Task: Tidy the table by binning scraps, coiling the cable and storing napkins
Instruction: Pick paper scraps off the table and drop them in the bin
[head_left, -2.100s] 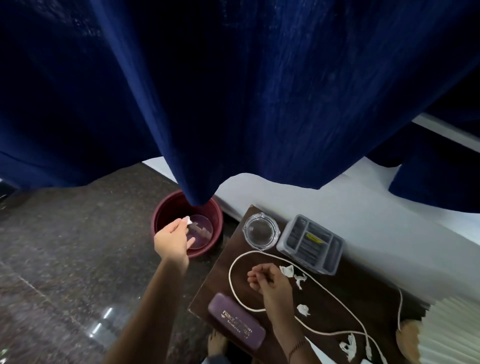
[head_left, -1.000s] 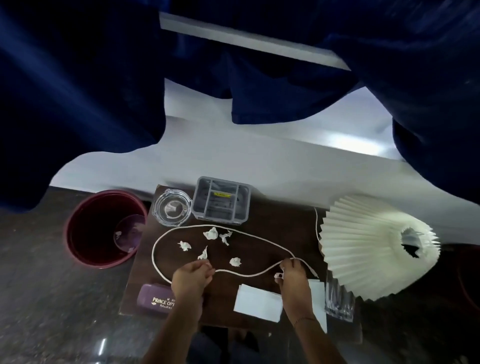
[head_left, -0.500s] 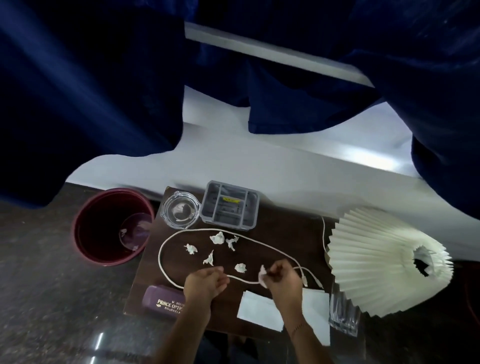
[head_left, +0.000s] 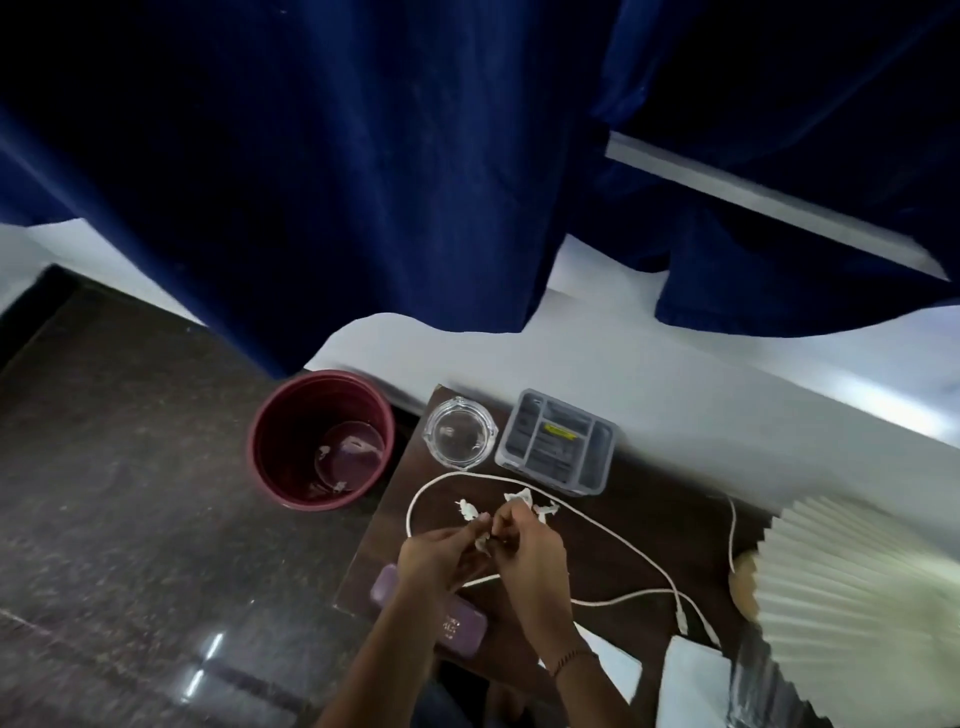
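Note:
My left hand (head_left: 441, 553) and my right hand (head_left: 524, 545) meet over the dark wooden table (head_left: 639, 530), fingertips pinched together on a white paper scrap (head_left: 483, 542). Which hand bears the scrap I cannot tell for sure; both touch it. More white scraps (head_left: 519, 506) lie just beyond the fingers. A white cable (head_left: 613, 535) loops around them and runs right to its plugs. White napkins (head_left: 691, 675) lie at the near right edge. The maroon bin (head_left: 291, 441) stands on the floor left of the table with scraps inside.
A glass ashtray (head_left: 460, 434) and a grey compartment box (head_left: 556, 441) stand at the table's far edge. A purple spectacle case (head_left: 457, 629) lies under my left wrist. A pleated white lampshade (head_left: 857, 592) fills the right side. Blue curtains hang behind.
My right hand lifted a scrap from near the cable's end and carried it left to my left hand; both hands now pinch it. The view has swung left.

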